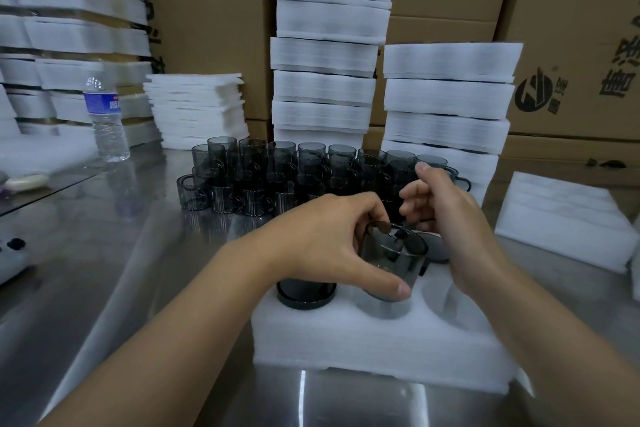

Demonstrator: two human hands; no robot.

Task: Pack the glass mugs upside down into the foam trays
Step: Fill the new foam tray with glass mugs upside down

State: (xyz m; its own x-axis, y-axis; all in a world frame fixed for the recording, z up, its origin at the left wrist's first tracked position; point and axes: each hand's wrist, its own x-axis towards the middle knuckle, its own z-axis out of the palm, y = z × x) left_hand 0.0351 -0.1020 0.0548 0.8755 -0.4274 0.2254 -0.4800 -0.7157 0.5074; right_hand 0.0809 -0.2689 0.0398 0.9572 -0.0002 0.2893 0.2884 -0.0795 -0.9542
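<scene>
A white foam tray [381, 340] lies on the steel table in front of me. One smoky grey glass mug [306, 291] sits upside down in its front left hole. My left hand [329, 243] grips a second grey mug [388, 267], tilted over the middle hole, thumb on its side and fingers over its rim. My right hand [440, 204] hovers just behind that mug with fingers curled and thumb up; what the fingers touch is hidden. Under that hand, the dark base of another mug [434, 246] shows at the tray's back. Several more mugs [294, 177] stand stacked behind.
Tall stacks of foam trays [325, 55] [446, 97] rise behind the mugs, in front of cardboard boxes [571, 45]. A pile of foam sheets [197, 107] and a water bottle [105, 118] stand at the left. A loose foam piece [561, 218] lies at the right.
</scene>
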